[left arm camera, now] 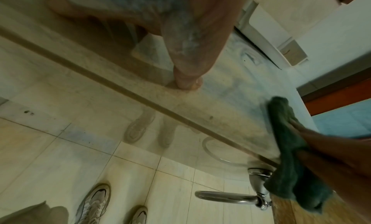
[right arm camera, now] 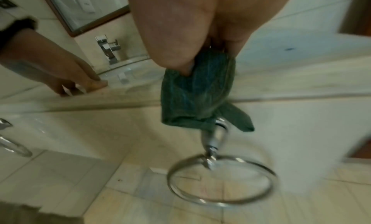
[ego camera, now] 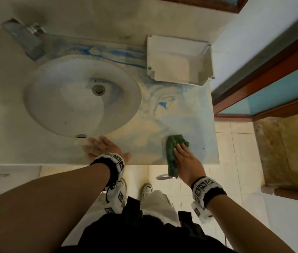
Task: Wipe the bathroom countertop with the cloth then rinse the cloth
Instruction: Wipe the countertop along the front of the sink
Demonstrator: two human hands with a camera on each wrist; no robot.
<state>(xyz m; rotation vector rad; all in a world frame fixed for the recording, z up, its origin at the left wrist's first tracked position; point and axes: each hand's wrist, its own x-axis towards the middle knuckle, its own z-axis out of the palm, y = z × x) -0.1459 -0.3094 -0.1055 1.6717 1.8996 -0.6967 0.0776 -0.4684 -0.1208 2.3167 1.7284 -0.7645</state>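
A green cloth (ego camera: 173, 143) lies on the blue-smeared countertop (ego camera: 181, 121) at its front right, one end hanging over the front edge. My right hand (ego camera: 183, 154) lies on top of it, fingers pointing toward the back. In the right wrist view the thumb of that hand (right arm camera: 190, 36) tucks into a fold of the cloth (right arm camera: 192, 97), gripping it. My left hand (ego camera: 100, 148) rests flat and spread on the countertop, just in front of the sink (ego camera: 62, 110). The left wrist view shows the cloth (left arm camera: 285, 132) under the right hand (left arm camera: 321, 144).
A chrome faucet (ego camera: 24, 37) stands at the back left above the sink. A white plastic tray (ego camera: 179, 38) sits at the back right corner. A chrome towel ring (ego camera: 162, 177) hangs below the counter edge under the cloth. A wooden door frame (ego camera: 272, 73) is to the right.
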